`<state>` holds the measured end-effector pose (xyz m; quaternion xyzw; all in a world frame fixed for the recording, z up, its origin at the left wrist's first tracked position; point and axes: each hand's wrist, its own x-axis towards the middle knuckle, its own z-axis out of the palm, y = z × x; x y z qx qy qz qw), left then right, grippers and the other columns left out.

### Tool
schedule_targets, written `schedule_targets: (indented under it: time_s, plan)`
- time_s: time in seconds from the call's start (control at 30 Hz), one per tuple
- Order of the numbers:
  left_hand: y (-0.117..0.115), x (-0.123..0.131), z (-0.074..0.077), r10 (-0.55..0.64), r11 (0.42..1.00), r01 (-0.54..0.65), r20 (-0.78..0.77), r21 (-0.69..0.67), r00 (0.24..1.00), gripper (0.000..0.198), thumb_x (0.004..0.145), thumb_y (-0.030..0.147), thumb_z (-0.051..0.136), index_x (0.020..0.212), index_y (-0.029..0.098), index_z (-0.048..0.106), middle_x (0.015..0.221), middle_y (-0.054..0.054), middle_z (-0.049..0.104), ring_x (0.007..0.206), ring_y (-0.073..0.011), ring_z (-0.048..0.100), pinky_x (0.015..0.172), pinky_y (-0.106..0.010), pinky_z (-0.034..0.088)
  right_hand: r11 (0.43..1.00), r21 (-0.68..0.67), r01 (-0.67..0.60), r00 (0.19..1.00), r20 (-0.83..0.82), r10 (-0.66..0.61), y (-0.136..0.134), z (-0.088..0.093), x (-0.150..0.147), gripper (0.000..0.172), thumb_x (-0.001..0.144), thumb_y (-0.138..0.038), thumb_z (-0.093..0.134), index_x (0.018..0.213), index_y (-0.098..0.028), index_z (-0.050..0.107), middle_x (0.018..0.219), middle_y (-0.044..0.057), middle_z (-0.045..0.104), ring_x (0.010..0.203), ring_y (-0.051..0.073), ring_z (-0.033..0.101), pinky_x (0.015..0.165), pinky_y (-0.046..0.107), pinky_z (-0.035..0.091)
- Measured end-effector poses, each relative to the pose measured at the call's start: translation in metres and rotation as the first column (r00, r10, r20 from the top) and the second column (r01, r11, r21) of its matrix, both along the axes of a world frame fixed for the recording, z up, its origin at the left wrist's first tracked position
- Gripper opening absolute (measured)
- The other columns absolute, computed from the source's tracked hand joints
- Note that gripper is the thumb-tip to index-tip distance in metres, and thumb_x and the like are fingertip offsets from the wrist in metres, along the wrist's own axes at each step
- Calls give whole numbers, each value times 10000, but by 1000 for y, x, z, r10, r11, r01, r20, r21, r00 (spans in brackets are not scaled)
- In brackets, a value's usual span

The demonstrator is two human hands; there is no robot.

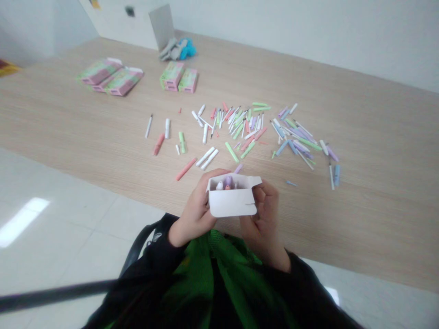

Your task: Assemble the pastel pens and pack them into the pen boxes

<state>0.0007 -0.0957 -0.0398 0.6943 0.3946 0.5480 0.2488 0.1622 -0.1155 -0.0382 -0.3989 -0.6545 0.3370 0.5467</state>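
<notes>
Left hand (196,205): From my remote post, I see its grip wrapped around the left end of the box, fingers behind, thumb low at the near side.
Right hand (265,219): Its grip holds the box's right end, fingers bent beneath a raised flap (255,181).
Box (233,204): White-faced and open at the top, it sits between both hands, above the near edge of the table (377,205).
Contents (228,182): I make out purple, white and reddish tips inside; the rest is hidden.
Pens (240,122): White, green, red, purple and blue, they lie strewn across the table beyond the box, thickest at the middle and to the right.
Red pen (186,169): It lies near the left hand, just beside two white pens (207,158).
Left cartons (118,82): Pink and green, they rest overlapping at far left, white flaps out.
Carton pair (178,77): Two more stand side by side behind the pens.
Bundle (187,49): Grey and blue, it lies beside an upright white panel (162,26).
</notes>
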Motion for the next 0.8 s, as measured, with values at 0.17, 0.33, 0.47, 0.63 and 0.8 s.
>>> schedule_targets:
  time_s: [0.17, 0.33, 0.47, 0.63, 0.8]
  plan:
    - [1, 12, 5, 165, 985, -174, 250, 15, 954, 400, 820, 331, 810, 1120, 245, 560, 1041, -51, 686, 871, -185, 709, 680, -281, 599, 995, 91, 29, 999, 39, -33, 1, -1, -6, 543, 976, -133, 504, 1465, -322, 359, 1286, 110, 591, 1120, 237, 659, 932, 443, 609]
    - [-3, 29, -4, 334, 938, -341, 436, -63, 836, 289, 814, 272, 818, 970, 209, 583, 738, 50, 642, 556, -76, 620, 489, -157, 491, 988, 152, 24, 997, 74, -36, 1, 6, -11, 569, 982, -105, 489, 1499, -308, 363, 1351, 108, 564, 1146, 215, 648, 917, 390, 618]
    - [-5, 30, -11, 318, 930, -365, 413, 39, 853, 434, 795, 177, 806, 1193, 211, 635, 992, -24, 735, 786, -150, 742, 654, -229, 599, 988, 155, -14, 993, 117, -4, 2, 14, -8, 544, 977, -85, 465, 1469, -308, 398, 1269, 87, 597, 1134, 217, 639, 893, 373, 615]
    - [-5, 19, -4, 140, 959, -208, 314, 194, 939, 376, 870, 83, 666, 1227, 201, 659, 1108, -65, 745, 991, -196, 743, 835, -306, 614, 981, 179, -70, 993, 104, 52, 4, 19, -7, 479, 953, -44, 452, 1374, -271, 422, 1232, 80, 563, 1135, 201, 605, 942, 369, 563]
    - [-4, 15, 4, -12, 970, -65, 310, 235, 951, 420, 862, 28, 633, 1239, 213, 631, 1131, -71, 737, 1014, -204, 723, 829, -337, 604, 984, 144, -108, 991, 89, 96, 4, 28, -12, 284, 941, -37, 476, 1132, -246, 449, 1125, 65, 549, 1046, 187, 604, 884, 355, 535]
